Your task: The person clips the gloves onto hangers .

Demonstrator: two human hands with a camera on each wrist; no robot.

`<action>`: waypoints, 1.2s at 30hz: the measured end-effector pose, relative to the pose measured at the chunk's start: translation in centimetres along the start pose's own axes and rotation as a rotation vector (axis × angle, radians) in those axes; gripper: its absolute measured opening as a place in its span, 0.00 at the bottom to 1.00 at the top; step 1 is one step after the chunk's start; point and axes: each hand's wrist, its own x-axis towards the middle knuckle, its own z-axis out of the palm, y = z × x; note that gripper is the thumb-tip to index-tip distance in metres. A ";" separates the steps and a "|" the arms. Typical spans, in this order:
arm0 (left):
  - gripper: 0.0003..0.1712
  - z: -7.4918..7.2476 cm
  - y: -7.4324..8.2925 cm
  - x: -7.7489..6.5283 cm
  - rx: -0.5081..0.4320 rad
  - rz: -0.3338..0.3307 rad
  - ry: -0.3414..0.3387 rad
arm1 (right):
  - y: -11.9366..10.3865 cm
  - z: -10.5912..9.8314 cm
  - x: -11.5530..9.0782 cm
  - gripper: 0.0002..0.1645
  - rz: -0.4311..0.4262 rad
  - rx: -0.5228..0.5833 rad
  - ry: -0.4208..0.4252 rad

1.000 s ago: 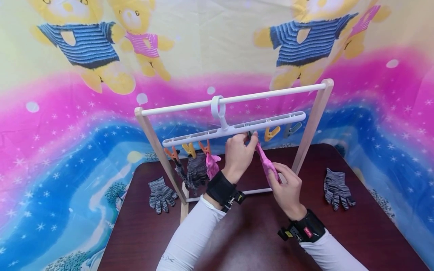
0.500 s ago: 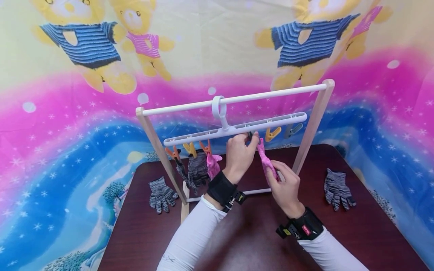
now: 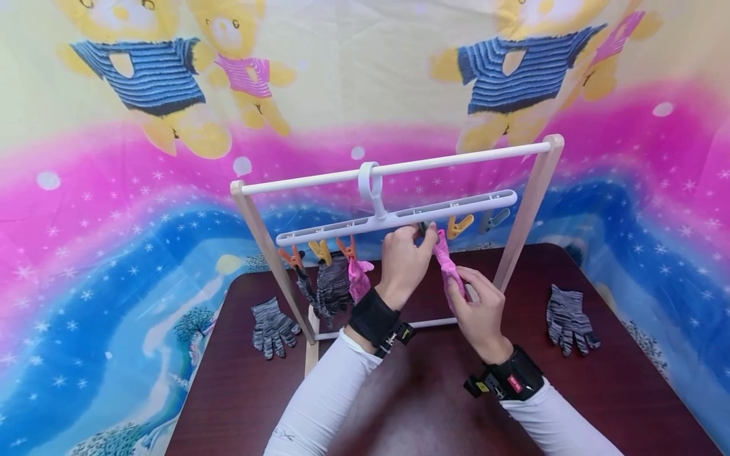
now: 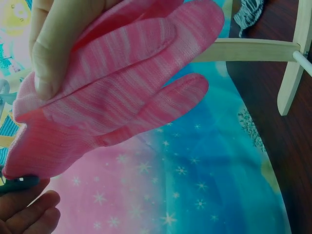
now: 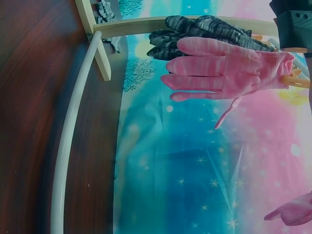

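Observation:
My left hand (image 3: 406,259) pinches a dark green clothespin (image 4: 19,184) just under the middle of the white clip hanger (image 3: 393,219). My right hand (image 3: 480,310) holds a pink glove (image 3: 444,258) by its palm, thumb across the knit in the left wrist view. The glove's cuff points up and sits right at the dark clothespin; its fingers spread away from the cuff. A second pink glove (image 5: 219,70) hangs from an orange clothespin (image 3: 346,248) left of my left hand. Farther left, dark grey gloves (image 3: 333,285) hang from a yellow clothespin (image 3: 320,252) and another orange one.
The hanger hooks over the top bar (image 3: 456,158) of a wooden rack. Yellow (image 3: 459,226) and grey clothespins (image 3: 493,220) hang at its right end. One grey glove (image 3: 274,328) lies on the dark table (image 3: 433,405) at left, another (image 3: 572,320) at right.
My right hand has shifted slightly up and left, and the pink glove's cuff has turned a little beside the clothespin. My left hand stays at the dark clothespin.

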 end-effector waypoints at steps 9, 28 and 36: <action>0.18 0.2 0.2 0.0 0.039 0.027 0.010 | 0.2 0.1 -0.2 0.15 0.000 -0.002 -0.007; 0.15 0.3 0.1 -0.5 0.035 0.042 0.000 | 0.1 0.0 -0.4 0.17 0.005 0.020 -0.022; 0.16 0.2 0.2 -0.6 0.050 0.045 -0.005 | 0.1 -0.1 -0.6 0.18 0.016 0.007 -0.022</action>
